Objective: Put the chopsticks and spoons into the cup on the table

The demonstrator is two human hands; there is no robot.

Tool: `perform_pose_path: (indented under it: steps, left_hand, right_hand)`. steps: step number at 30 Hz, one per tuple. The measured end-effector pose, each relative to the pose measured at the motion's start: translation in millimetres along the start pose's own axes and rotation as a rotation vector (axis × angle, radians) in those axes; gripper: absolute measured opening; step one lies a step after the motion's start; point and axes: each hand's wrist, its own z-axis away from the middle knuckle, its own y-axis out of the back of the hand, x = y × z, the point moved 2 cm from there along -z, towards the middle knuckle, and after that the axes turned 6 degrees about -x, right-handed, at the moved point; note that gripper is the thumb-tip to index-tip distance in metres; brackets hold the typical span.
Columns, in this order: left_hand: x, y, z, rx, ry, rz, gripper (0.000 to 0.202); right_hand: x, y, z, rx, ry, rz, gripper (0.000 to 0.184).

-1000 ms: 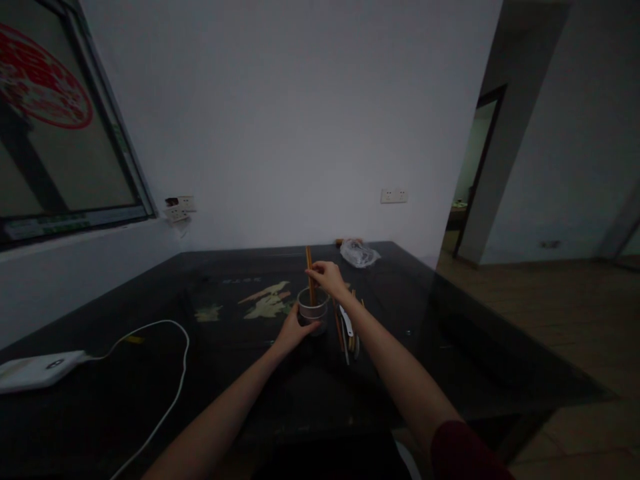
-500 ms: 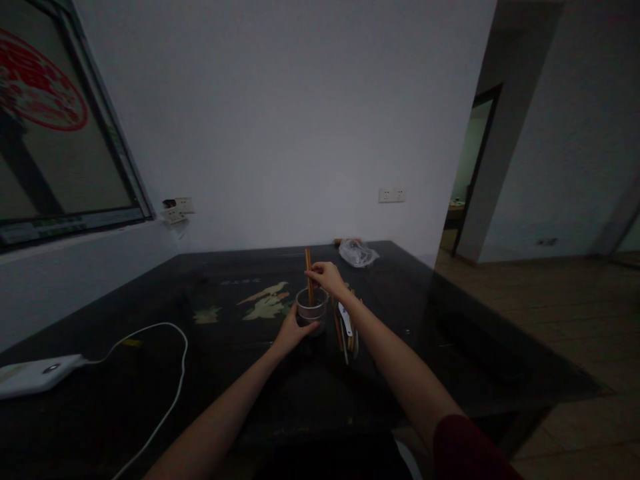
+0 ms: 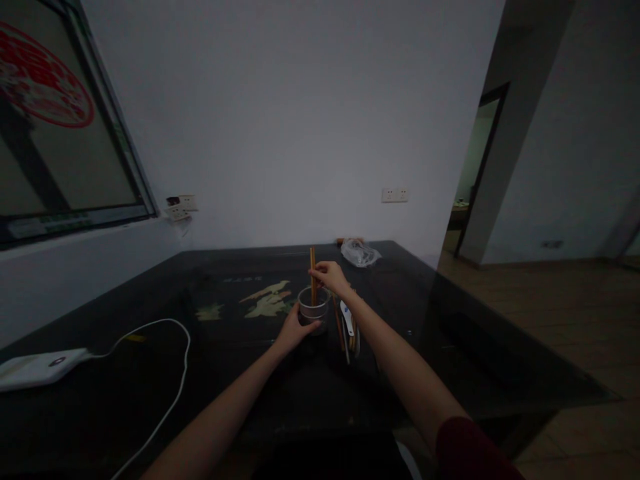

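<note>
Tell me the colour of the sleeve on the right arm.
The sleeve is dark red; head view.

Both arms extend toward 12 o'clock. Left hand [image 3: 295, 329] curled in a grip; right hand [image 3: 327, 275] pinched, at its 1 o'clock.

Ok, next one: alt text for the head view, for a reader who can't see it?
At a dark table, the person's left hand grips a small cup while the right hand holds wooden chopsticks upright in it. More utensils lie just right of the cup; a white device with a cable sits far left.
</note>
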Motion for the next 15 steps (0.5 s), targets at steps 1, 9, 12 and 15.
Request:
perform_pose_path:
  steps: [1,9,12,15]
  left_hand:
    - [1.3,0.1,0.3,0.003,-0.003,-0.010,0.073]
    - [2.9,-0.2,0.3,-0.012,-0.013,0.018,0.069]
    - [-1.4,0.1,-0.6,-0.012,-0.020,0.018,0.072]
    - [-5.1,0.2,-1.3,-0.010,-0.017,0.028,0.074]
  right_hand:
    - [0.5,-0.6,-0.9,0.002,-0.008,0.003,0.017]
    - [4.2,-1.1,-9.6,-0.003,-0.093,0.005,0.017]
    - [5.8,-0.2,-12.8,-0.014,-0.108,0.006,0.016]
    - [6.5,-0.3,-15.3,-0.035,-0.104,0.011,0.017]
